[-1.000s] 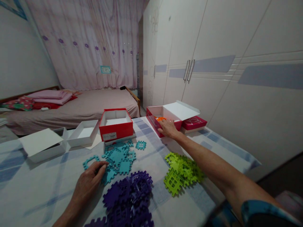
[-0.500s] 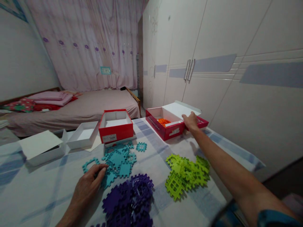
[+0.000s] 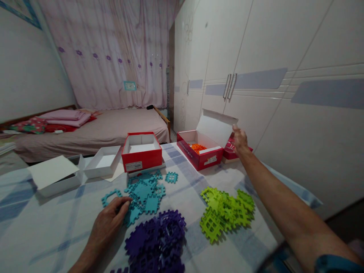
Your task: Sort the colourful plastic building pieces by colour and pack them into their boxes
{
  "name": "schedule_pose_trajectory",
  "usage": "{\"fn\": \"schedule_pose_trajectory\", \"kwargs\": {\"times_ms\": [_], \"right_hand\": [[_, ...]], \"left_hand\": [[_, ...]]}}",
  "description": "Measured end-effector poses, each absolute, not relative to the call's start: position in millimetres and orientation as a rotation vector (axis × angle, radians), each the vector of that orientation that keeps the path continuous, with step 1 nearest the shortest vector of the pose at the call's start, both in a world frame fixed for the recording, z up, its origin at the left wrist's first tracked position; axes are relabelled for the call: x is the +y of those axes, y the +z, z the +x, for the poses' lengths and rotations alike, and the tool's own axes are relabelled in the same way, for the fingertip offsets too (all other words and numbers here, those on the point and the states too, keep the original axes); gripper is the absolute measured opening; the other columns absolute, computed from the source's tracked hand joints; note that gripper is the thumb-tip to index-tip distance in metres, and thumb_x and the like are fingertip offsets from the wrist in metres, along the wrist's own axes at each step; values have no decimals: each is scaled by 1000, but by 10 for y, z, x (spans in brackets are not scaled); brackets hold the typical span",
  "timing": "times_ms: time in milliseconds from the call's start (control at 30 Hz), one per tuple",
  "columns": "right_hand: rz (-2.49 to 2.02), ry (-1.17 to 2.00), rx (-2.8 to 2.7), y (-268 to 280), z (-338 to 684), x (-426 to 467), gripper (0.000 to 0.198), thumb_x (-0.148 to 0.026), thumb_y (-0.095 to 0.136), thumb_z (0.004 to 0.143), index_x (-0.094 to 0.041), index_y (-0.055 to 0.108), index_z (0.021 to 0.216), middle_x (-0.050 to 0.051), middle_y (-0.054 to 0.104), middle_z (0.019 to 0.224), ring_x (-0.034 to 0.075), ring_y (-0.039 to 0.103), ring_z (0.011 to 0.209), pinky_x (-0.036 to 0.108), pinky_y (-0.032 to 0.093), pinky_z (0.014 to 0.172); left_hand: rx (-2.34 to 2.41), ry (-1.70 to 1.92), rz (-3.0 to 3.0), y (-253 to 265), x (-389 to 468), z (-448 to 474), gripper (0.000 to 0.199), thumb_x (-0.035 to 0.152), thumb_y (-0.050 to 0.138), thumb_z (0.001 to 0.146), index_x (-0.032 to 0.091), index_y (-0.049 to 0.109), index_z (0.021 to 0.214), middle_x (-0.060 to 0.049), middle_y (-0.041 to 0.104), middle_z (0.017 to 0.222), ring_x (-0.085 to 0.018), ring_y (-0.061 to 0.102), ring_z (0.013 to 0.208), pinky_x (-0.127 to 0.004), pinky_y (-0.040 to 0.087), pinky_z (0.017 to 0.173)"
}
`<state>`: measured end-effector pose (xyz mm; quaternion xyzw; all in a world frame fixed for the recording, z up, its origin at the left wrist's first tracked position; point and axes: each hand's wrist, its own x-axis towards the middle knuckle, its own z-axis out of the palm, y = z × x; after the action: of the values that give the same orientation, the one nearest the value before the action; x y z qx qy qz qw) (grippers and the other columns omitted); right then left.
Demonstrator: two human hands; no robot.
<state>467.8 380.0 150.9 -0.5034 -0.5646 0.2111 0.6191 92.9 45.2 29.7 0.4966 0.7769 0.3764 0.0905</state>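
My right hand (image 3: pixel 240 139) grips the edge of the hinged lid (image 3: pixel 214 129) of a dark red box (image 3: pixel 193 153), with the lid tilted up. Inside that box lie orange interlocking pieces (image 3: pixel 198 148). My left hand (image 3: pixel 111 215) rests on the cloth at the left edge of a pile of teal notched plastic pieces (image 3: pixel 143 191). Its fingers are loosely bent, the thumb apart from them, and no piece shows in its grasp. Nearer to me lies a pile of purple pieces (image 3: pixel 159 240). Lime-green pieces (image 3: pixel 226 212) are heaped to the right.
A bright red box (image 3: pixel 142 158) with a white inside stands behind the teal pile. White boxes (image 3: pixel 57 181) sit at the left on the checked tablecloth (image 3: pixel 196 189). Another dark red box part (image 3: pixel 229 151) lies right of the orange pieces. Beyond are a bed (image 3: pixel 125 123) and a wardrobe (image 3: pixel 261 110).
My right hand has raised the dark red box's lid from lying low to a steep tilt, moving up and slightly right. The left hand stays by the teal pieces.
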Motion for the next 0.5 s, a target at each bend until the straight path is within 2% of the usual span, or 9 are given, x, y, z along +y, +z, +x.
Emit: {"fn": "schedule_pose_trajectory", "kwargs": {"times_ms": [167,300,500], "right_hand": [[-1197,277,-1454,1683,4384,3588,64,-64,43,85,-14,50,124,13,61,112,20,59,98,33,47,84],[-1263,2,-1826,1569,4077,3344,64,-61,48,84,-16,52,129,16,56,127,27,54,114,40,43,93],[-1420,78,-2117,1291,3887,3247,52,-51,32,95,-18,59,126,12,60,128,26,55,116,39,40,99]], "left_hand": [[2313,1138,1459,278,443,929,36,50,49,77,24,72,86,-3,75,91,-21,69,83,-27,52,72],[2309,1144,1478,247,446,911,36,50,49,78,24,72,87,-3,74,91,-21,69,83,-27,52,73],[2297,1142,1491,267,452,918,36,49,48,78,24,72,86,-3,75,91,-21,69,83,-28,52,73]]}}
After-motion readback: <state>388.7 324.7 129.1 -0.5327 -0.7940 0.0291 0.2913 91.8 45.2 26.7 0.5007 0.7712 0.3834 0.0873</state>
